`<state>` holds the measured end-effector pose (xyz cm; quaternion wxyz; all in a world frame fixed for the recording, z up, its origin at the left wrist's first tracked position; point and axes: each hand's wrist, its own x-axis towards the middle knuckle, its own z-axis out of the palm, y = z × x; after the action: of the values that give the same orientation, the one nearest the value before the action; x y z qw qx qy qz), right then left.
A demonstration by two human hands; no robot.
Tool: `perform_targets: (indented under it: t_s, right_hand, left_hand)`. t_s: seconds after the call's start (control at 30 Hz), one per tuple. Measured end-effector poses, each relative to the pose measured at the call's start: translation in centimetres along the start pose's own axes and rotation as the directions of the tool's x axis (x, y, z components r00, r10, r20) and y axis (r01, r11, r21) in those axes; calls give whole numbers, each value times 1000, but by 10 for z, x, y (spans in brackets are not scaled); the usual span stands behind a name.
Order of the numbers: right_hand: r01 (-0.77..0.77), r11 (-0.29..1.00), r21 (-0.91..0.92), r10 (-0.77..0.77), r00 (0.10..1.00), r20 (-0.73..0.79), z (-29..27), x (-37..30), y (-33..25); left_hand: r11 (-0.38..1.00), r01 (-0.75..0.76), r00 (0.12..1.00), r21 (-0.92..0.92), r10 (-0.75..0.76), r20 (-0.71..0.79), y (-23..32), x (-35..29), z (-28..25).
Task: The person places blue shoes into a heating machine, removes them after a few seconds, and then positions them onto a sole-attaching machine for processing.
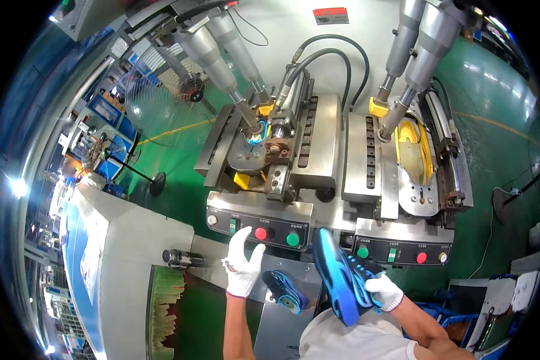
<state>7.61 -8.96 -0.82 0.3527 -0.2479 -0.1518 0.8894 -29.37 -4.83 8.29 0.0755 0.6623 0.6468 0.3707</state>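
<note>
My left hand, in a white glove with a worn patch by the wrist, is raised with thumb and fingers apart and holds nothing. It is just in front of the left control panel, near its red button; whether it touches the panel I cannot tell. My right hand, also gloved in white, grips a blue and black sneaker by its upper, tilted on its side with the blue sole facing left. A second blue and black shoe lies on the metal table between my arms.
Behind the panels stand two press stations: the left press has its rods lowered; the right one holds a yellow shoe-shaped pad. The right control panel has coloured buttons. A conveyor housing, a black cylinder and a large fan are leftward.
</note>
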Motion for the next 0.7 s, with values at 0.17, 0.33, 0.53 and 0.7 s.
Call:
perform_targets:
  t_s: [0.17, 0.33, 0.53, 0.7]
  right_hand:
    - [114, 968, 222, -150, 977, 154, 4, 3, -32]
    - [299, 947, 118, -313, 941, 131, 41, 13, -55]
    - [393, 905, 161, -415, 899, 140, 53, 29, -28]
    - [259, 959, 116, -278, 942, 189, 65, 37, -28]
  left_hand:
    - [989, 126, 990, 78, -131, 57, -35, -24, 26]
    - [913, 389, 881, 120, -407, 240, -86, -67, 55]
    - [881, 431, 762, 194, -470, 446, -104, -157, 56]
    - [873, 337, 745, 352, -476, 467, -109, -201, 90]
